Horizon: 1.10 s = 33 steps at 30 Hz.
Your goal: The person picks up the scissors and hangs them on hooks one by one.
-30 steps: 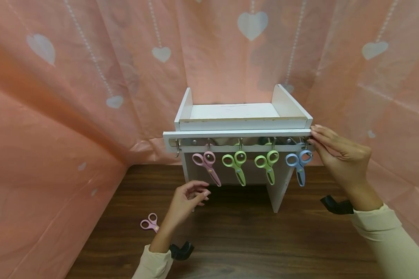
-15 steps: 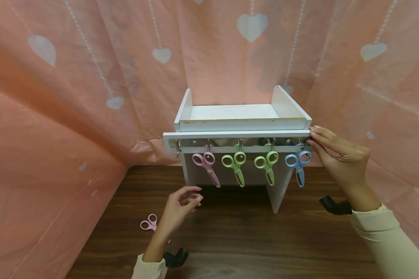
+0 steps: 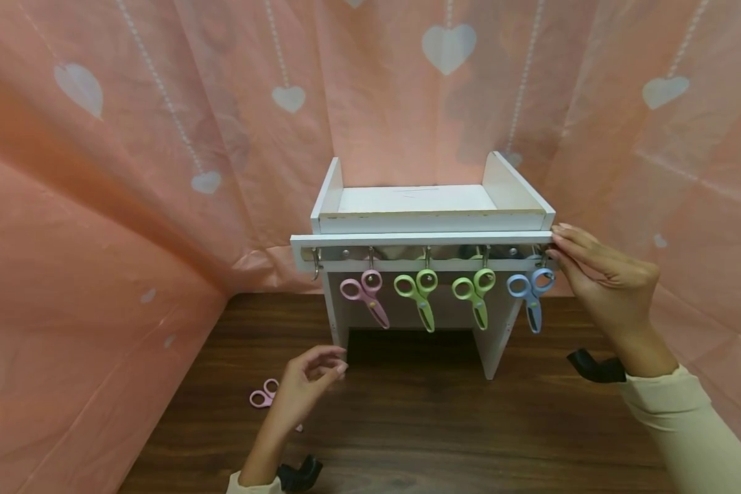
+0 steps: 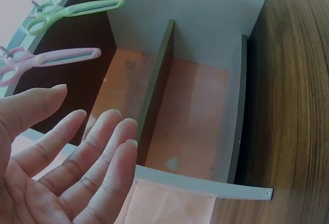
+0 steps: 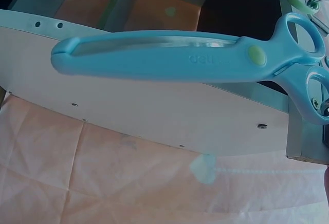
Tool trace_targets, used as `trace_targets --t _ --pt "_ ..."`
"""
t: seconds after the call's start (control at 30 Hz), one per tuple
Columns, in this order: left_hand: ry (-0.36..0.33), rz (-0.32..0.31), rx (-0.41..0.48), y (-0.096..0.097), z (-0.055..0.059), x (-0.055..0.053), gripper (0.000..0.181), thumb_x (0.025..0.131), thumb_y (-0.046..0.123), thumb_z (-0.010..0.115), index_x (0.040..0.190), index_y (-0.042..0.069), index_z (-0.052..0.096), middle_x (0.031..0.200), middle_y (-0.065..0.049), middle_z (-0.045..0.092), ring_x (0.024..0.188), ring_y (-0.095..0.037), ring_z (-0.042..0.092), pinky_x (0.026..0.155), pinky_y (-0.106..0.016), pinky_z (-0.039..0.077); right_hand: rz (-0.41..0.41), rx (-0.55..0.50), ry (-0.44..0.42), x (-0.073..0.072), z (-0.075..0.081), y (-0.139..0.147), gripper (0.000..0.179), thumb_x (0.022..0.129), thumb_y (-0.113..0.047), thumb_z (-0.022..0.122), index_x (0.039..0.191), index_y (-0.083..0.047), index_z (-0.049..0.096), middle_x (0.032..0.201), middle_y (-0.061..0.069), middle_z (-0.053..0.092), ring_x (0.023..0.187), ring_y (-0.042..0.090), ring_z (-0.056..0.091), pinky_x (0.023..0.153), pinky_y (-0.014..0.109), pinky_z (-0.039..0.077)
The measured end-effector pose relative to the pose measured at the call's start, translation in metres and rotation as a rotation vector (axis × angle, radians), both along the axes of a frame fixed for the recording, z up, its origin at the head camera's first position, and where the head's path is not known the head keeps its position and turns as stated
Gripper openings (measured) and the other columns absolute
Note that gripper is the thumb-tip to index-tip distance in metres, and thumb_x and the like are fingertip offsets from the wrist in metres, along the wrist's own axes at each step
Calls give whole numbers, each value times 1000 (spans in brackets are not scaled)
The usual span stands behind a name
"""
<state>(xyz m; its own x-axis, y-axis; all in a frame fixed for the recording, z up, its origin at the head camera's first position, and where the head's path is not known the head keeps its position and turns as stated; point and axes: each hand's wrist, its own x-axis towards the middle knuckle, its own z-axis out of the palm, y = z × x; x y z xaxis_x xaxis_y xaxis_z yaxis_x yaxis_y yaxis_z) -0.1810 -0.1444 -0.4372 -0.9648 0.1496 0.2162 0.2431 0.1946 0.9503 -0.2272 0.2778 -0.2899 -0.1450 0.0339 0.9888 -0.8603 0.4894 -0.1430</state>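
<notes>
In the head view my right hand (image 3: pixel 611 271) pinches the right end of a white hook rail (image 3: pixel 377 239) between thumb and fingers. Blue scissors (image 3: pixel 533 305) hang from the hook beside that hand. Further left hang two green scissors (image 3: pixel 478 305) and pink scissors (image 3: pixel 375 309); the leftmost hook (image 3: pixel 315 264) is bare. My left hand (image 3: pixel 309 377), fingers loosely bent and holding nothing, hovers over the table. Under its forearm, partly hidden, lie more pink scissors (image 3: pixel 263 396). The left wrist view has the palm facing the hanging pink scissors (image 4: pixel 51 59).
Behind the rail stands a white shelf unit (image 3: pixel 432 223) with raised sides, on a dark wooden table (image 3: pixel 444 432). A divider (image 4: pixel 157 90) splits its inside. Pink cloth (image 3: pixel 395 123) with white hearts hangs behind and at both sides.
My left hand has moved down and left, from near the hanging pink scissors toward the pink scissors on the table. The right hand keeps its hold on the rail.
</notes>
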Motion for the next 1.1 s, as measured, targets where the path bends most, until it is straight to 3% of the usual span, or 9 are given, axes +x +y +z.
trace_targets --t 0.3,0.57,0.83,1.1 --pt "-56 33 14 -9 -6 6 28 94 13 74 120 5 70 107 -23 71 85 -19 72 67 -32 61 18 -10 22 -2 0 -1 16 78 5 84 92 11 77 98 30 71 103 25 73 94 24 55" --pt "-61 37 -15 -18 -14 10 33 94 10 73 124 -1 67 107 -19 73 85 -17 72 69 -36 61 41 -26 33 -2 -1 0 17 78 3 85 91 12 77 97 31 71 103 25 73 93 23 55" --pt "-104 92 -2 -22 -24 16 29 93 14 75 121 6 70 106 -15 74 91 -34 72 70 -43 62 47 -23 28 -3 -2 0 17 78 4 84 91 12 77 98 31 71 103 25 73 94 24 55" --pt "-126 126 16 -24 -27 20 28 92 17 77 118 11 71 107 -15 74 89 -28 73 70 -43 62 36 -28 22 -3 -1 0 18 78 4 84 92 12 77 98 30 71 103 26 73 94 24 55"
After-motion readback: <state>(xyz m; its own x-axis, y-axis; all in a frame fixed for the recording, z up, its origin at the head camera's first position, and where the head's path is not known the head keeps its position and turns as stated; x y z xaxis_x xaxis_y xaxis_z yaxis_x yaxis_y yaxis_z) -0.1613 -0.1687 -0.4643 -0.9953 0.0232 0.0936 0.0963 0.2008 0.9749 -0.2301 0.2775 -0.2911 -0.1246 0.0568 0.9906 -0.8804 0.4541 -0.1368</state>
